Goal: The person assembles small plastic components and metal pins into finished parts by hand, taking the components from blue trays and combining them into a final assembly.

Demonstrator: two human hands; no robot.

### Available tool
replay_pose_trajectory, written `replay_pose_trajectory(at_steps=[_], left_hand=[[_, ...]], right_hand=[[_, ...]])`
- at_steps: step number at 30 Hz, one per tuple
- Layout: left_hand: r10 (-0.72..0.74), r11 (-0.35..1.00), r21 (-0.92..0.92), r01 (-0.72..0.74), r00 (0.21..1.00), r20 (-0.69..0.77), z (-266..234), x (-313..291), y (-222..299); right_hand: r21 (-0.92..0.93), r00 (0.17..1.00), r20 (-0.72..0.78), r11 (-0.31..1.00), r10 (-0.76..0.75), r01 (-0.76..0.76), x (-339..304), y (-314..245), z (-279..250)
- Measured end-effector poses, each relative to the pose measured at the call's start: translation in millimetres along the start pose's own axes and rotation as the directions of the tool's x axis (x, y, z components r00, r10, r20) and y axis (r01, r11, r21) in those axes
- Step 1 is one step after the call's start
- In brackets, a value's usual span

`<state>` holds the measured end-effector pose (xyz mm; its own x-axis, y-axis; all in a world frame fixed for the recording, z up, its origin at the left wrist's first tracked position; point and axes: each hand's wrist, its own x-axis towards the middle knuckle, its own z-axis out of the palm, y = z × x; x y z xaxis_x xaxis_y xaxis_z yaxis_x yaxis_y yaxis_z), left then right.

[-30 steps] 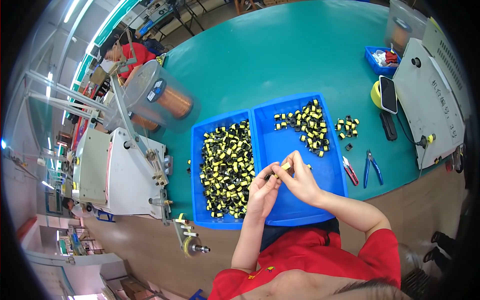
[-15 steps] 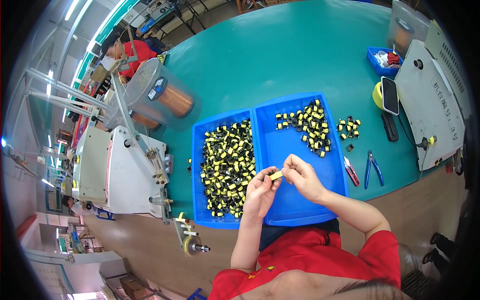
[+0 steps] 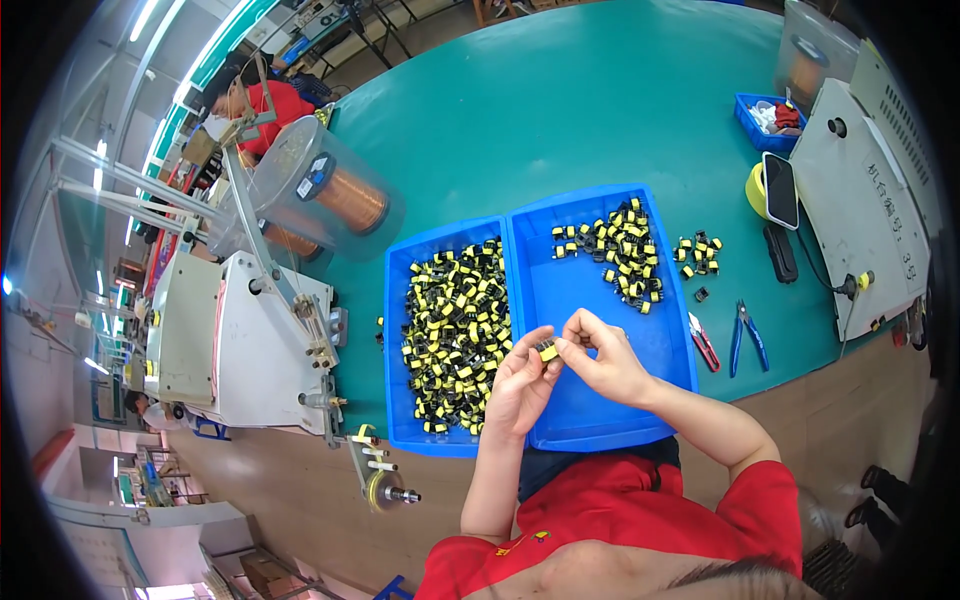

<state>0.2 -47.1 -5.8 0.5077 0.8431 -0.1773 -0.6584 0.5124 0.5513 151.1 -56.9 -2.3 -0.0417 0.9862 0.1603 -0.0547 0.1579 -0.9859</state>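
Note:
Above the front part of the right blue tray [image 3: 590,432], my left hand [image 3: 518,388] pinches a small black bobbin coil [image 3: 547,350] with yellow tape on it. My right hand [image 3: 606,362] meets it from the right, its thumb and fingertips pressed at the taped side of the coil. Many similar black-and-yellow coils [image 3: 455,335] fill the left blue tray [image 3: 393,400]. In the right tray, a looser group of taped coils [image 3: 630,255] lies toward the far right corner.
Right of the trays lie several loose coils [image 3: 700,255], red-handled snips [image 3: 704,343] and blue pliers [image 3: 748,338]. A phone [image 3: 780,190] leans on a yellow roll beside a grey machine box [image 3: 865,200]. At left stand a winding machine [image 3: 270,350] and copper wire spools [image 3: 350,200].
The yellow tape that stuck out between my hands now lies against the coil. My right fingers have shifted slightly left and closer around it.

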Motion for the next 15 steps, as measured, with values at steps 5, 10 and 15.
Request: replay_pose_trajectory(at_steps=[5,10,15], left_hand=[[0.016,0.998,0.068,-0.008,0.993,-0.118,5.7,2.6,-0.4],[0.076,0.972,0.229,-0.051,0.992,-0.099,2.1,2.9,-2.6],[0.152,0.952,0.283,-0.118,0.983,-0.100,-1.4,2.7,-4.1]], right_hand=[[-0.048,1.000,-0.015,0.999,-0.014,0.013,0.2,3.9,-0.4],[-0.066,0.997,0.060,0.997,0.046,-0.042,-0.6,-5.7,-2.0],[-0.031,0.994,0.082,0.997,0.074,-0.072,-1.6,-1.5,0.4]])
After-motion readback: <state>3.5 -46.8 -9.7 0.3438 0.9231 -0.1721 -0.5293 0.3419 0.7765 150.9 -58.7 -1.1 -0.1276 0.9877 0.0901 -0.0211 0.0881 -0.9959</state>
